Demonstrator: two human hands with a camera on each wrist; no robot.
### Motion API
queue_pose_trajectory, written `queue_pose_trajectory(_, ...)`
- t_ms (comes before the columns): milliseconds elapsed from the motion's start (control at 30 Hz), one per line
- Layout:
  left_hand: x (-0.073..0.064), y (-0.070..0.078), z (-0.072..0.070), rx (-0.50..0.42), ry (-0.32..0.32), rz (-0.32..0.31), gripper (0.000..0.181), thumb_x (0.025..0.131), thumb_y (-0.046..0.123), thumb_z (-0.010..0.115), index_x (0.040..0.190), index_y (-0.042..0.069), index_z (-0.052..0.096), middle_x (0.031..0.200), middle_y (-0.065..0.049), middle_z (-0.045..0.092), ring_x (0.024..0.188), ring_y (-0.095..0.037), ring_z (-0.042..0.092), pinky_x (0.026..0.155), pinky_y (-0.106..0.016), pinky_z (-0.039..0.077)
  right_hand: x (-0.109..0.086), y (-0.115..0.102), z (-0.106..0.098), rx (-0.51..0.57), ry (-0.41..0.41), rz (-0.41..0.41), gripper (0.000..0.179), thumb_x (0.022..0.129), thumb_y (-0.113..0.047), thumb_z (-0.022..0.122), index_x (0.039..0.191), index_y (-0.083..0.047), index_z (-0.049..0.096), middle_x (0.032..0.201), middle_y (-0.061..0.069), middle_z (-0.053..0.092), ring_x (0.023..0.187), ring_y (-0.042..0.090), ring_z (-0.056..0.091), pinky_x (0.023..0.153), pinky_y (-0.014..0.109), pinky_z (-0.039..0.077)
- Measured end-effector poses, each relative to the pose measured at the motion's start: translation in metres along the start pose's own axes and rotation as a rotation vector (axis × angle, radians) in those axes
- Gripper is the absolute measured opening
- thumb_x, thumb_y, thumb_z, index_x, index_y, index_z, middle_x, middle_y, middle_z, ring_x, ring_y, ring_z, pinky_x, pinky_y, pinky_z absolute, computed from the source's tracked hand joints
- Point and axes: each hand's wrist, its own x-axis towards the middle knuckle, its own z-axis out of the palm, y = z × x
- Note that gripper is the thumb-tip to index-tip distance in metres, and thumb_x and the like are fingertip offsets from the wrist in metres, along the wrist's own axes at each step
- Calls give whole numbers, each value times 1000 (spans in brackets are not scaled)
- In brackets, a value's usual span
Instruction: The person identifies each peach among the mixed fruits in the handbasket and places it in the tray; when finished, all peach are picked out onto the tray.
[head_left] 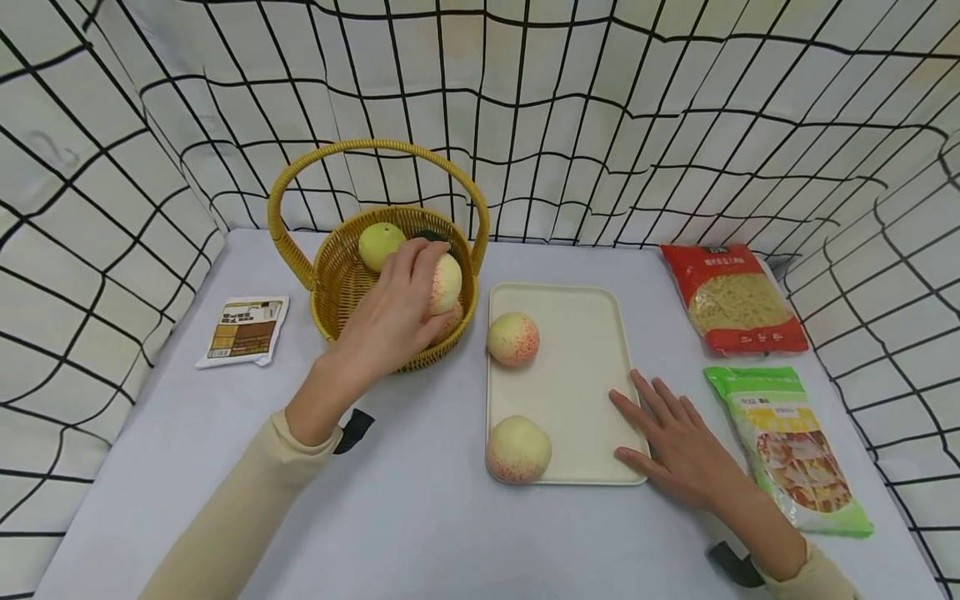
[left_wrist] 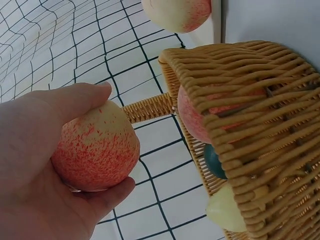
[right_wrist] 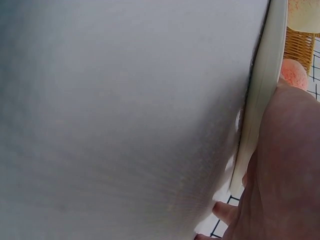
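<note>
My left hand (head_left: 390, 310) grips a pale yellow peach with red speckles (left_wrist: 97, 150), thumb on one side and fingers on the other, above the right part of a wicker basket (head_left: 339, 292). Inside the basket lie a yellow-green round fruit (head_left: 379, 245), a dark green thing (left_wrist: 215, 161) partly hidden, and another peach (left_wrist: 197, 112). My right hand (head_left: 678, 442) is spread with straight fingers over the right edge of a cream tray (head_left: 577, 367). On that tray's left side sit two peaches, one farther back (head_left: 513, 339) and one at the near corner (head_left: 519, 450).
Left of the basket lies a small brown-and-white packet (head_left: 246, 331). At the right are a red bag of pasta-like food (head_left: 735, 300) and a green-and-white food bag (head_left: 791, 450). The basket's tall handle (head_left: 378, 146) arches overhead. Black-lined netting (head_left: 555, 167) surrounds the white table.
</note>
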Motion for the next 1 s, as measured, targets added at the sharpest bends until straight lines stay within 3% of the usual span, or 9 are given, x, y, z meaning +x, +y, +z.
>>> queue_pose_trajectory(467, 4, 17, 7, -10, 19, 63, 80, 93, 16, 82, 157, 3, 37, 153, -22, 42, 131, -39, 51, 105, -50, 56, 0, 0, 0, 8, 1, -5, 79, 100, -60, 63, 168, -34, 32, 180, 8, 18, 162, 45, 25, 123, 75, 26)
queue_pose_trajectory(800, 10, 30, 18, -26, -10, 97, 80, 92, 15, 84, 156, 4, 38, 153, -19, 42, 136, -37, 49, 105, -46, 57, -1, 1, 2, 4, 7, -5, 80, 99, -62, 62, 168, -35, 30, 181, 7, 17, 162, 45, 24, 123, 75, 27)
queue_pose_trajectory(1000, 15, 38, 26, -4, -26, 117, 80, 92, 18, 83, 156, 8, 38, 153, -18, 44, 135, -36, 52, 92, -48, 60, 0, 1, 2, 8, 5, -3, 80, 100, -62, 61, 168, -36, 30, 181, 7, 16, 162, 45, 24, 123, 75, 26)
